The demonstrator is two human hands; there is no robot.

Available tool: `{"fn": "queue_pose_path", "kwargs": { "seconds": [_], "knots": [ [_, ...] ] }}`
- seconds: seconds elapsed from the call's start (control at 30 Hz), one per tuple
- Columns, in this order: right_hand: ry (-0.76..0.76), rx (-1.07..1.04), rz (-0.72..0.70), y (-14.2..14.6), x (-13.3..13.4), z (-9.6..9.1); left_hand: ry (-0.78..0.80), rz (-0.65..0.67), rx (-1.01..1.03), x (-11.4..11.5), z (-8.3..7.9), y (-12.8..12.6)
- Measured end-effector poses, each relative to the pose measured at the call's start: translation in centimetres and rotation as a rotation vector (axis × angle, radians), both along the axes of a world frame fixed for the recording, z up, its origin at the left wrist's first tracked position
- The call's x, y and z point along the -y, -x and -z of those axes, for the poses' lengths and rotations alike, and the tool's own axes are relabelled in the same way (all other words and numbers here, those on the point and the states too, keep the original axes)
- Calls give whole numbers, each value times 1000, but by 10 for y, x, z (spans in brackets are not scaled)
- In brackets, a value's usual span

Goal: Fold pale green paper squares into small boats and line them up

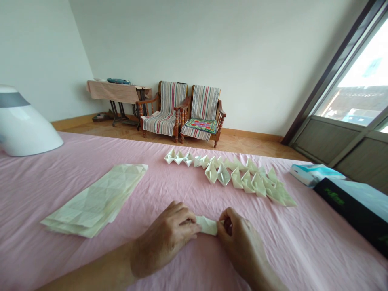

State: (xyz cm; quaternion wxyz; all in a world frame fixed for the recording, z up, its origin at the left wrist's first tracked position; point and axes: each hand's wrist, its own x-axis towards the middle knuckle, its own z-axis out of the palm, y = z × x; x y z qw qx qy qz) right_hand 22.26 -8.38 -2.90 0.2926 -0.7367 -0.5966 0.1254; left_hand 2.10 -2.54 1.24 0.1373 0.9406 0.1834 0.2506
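On the pink cloth both of my hands pinch one small folded piece of cream paper (pixel 207 225). My left hand (pixel 165 242) grips its left end with curled fingers. My right hand (pixel 242 246) holds its right end between thumb and fingers. Most of the paper is hidden between the hands. Further back lies a row of several finished folded paper boats (pixel 236 173). A stack of creased flat paper sheets (pixel 97 200) lies to the left of my hands.
The pink cloth (pixel 169 190) covers the whole table. A white rounded appliance (pixel 22 123) stands at the far left. A black box (pixel 357 210) and a white-teal pack (pixel 312 173) lie at the right. Two wooden chairs (pixel 182 115) and a side table (pixel 117 93) stand by the far wall.
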Motion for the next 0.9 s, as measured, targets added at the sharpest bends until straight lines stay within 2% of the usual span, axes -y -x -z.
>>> {"fn": "queue_pose_path", "kwargs": {
  "seconds": [0.17, 0.27, 0.37, 0.53, 0.8, 0.9],
  "knots": [
    [11, -26, -23, -4, 3, 1, -7, 7, -33, -4, 6, -2],
    [-123, 54, -56, -4, 10, -5, 25, 2, -19, -6, 8, -4],
    [-259, 207, -157, -1, 18, -13, 60, -13, -34, -6, 9, -5],
    [-296, 227, -324, 9, 27, -11, 55, -23, -91, -6, 9, -6],
    [-266, 543, -339, 8, 27, -4, 7, -39, -149, -4, 5, -7],
    [-314, 635, -302, 9, 27, -3, -35, 12, -166, -6, 4, -3]
  ]
}}
